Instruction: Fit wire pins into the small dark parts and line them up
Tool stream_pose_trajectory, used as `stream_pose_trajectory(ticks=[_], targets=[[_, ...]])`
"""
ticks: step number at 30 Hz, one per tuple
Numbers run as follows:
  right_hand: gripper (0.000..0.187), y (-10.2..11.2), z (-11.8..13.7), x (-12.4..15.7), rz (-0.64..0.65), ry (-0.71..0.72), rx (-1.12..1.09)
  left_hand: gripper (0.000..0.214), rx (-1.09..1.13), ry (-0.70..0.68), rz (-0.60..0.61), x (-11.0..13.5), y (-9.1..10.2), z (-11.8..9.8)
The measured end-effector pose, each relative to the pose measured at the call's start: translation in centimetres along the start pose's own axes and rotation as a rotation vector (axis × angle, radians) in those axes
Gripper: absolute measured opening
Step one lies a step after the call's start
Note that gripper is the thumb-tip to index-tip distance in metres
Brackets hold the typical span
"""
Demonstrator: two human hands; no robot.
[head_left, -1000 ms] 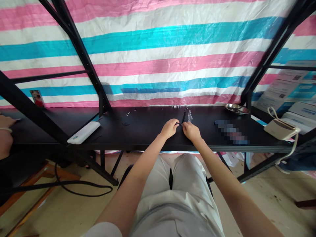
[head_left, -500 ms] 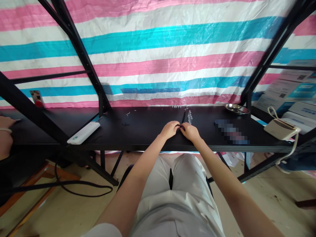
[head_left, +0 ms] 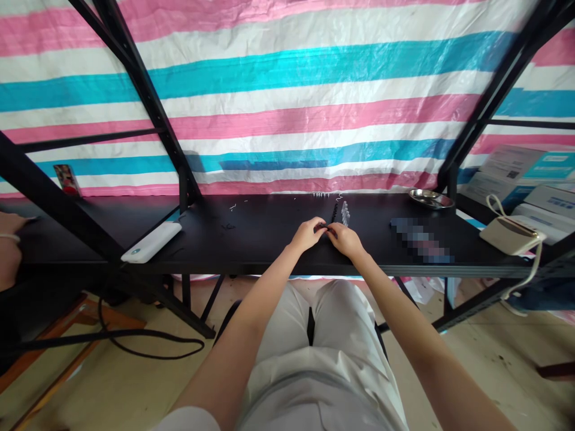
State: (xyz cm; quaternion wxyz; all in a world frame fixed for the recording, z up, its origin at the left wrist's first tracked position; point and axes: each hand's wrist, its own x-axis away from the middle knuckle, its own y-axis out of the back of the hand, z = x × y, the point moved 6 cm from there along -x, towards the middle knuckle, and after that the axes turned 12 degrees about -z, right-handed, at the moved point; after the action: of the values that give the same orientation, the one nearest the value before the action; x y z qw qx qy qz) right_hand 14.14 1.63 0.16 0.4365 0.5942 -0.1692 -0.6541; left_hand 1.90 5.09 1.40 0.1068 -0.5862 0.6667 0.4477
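Fingertips almost meeting, my left hand (head_left: 308,234) and my right hand (head_left: 345,238) are both closed on a small dark piece (head_left: 324,226) above the black tabletop (head_left: 265,239). The fingers cover much of this piece, and its exact kind cannot be made out. Just beyond my right hand lies a row of small black pieces (head_left: 335,212). Beside it is a row of clear or whitish pieces (head_left: 345,212). Several short white pieces (head_left: 320,194) line the table's back edge.
A white oblong device (head_left: 151,242) lies at the left, near a black frame post. On the right are a round metal dish (head_left: 431,199), a blurred-out flat item (head_left: 422,240) and a cream bag (head_left: 512,233). Another person's hand (head_left: 11,224) rests at the far left.
The fingers of my left hand have shifted slightly, showing more of the dark piece between the hands. Little else has moved.
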Motion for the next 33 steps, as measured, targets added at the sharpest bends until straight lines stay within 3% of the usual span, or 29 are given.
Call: stream_pose_trajectory(ticks=[7, 14, 17, 20, 24, 26, 29, 33], targets=[[0.023, 0.0, 0.2, -0.6, -0.06, 0.027, -0.063, 0.021, 0.17, 0.165, 0.0, -0.7, 0.1, 1.4], [0.022, -1.1, 2.4, -3.4, -0.115, 0.043, -0.096, 0.022, 0.27, 0.293, -0.19, -1.2, 1.9, 3.0], [0.027, -2.4, 3.7, -4.1, -0.078, 0.092, -0.188, 0.018, 0.152, 0.315, -0.214, -1.4, 3.9, 4.3], [0.035, -3.1, 4.5, -4.2, -0.068, 0.104, -0.253, 0.013, -0.114, 0.384, -0.213, -1.6, 7.3, 6.6], [0.034, -3.0, 4.6, -3.6, -0.121, 0.06, -0.269, 0.011, -0.504, 0.634, -0.307, -0.9, 13.3, 10.0], [0.033, -2.7, 4.6, -3.3, -0.144, 0.045, -0.267, 0.013, -0.6, 0.732, -0.335, -0.2, 15.3, 11.0], [0.031, -2.4, 4.6, -3.1, -0.165, 0.034, -0.266, 0.015, -0.672, 0.788, -0.324, 0.7, 16.6, 11.8], [0.029, -2.1, 4.6, -2.9, -0.176, 0.025, -0.268, 0.016, -0.723, 0.76, -0.301, 1.6, 16.4, 12.2]])
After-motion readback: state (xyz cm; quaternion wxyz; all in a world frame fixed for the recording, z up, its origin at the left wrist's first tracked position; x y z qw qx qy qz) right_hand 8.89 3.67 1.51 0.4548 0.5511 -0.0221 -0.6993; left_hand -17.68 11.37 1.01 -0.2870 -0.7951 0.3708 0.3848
